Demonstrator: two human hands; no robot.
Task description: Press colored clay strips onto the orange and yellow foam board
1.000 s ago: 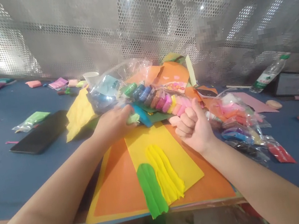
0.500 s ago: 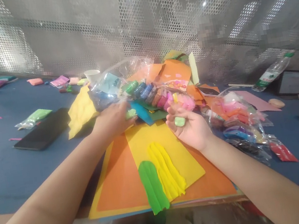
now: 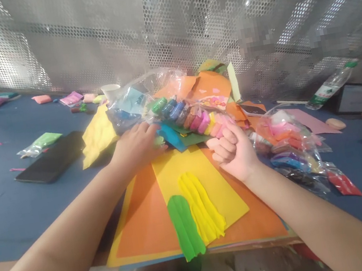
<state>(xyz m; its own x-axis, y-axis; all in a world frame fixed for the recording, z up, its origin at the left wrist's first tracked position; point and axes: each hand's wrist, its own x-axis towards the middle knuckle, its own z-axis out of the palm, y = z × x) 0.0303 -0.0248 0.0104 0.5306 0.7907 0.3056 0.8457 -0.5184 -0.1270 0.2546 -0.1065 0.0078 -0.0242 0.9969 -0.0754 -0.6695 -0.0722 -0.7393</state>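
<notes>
My right hand (image 3: 234, 152) is curled into a fist above the right side of the paper stack; the light green clay piece that lay in its palm is hidden inside. At the far left edge of the yellow sheet (image 3: 210, 186), my left hand (image 3: 137, 145) pinches another lump of light green clay (image 3: 160, 141), mostly covered by the fingers. On the yellow sheet lies a ridged yellow clay strip (image 3: 202, 208). Beside it, a shorter green clay strip (image 3: 185, 227) overlaps the orange sheet (image 3: 143, 220) and reaches the stack's front edge.
Behind my hands is a clear bag of coloured clay (image 3: 177, 113). More bagged clay (image 3: 289, 140) lies to the right, near a plastic bottle (image 3: 331, 87). At left are a black tablet (image 3: 53, 159) and crumpled yellow paper (image 3: 100, 137). A paper cup (image 3: 111, 91) stands behind.
My right hand has closed from an open palm into a fist over its light green clay piece, turning slightly. My left hand has barely moved.
</notes>
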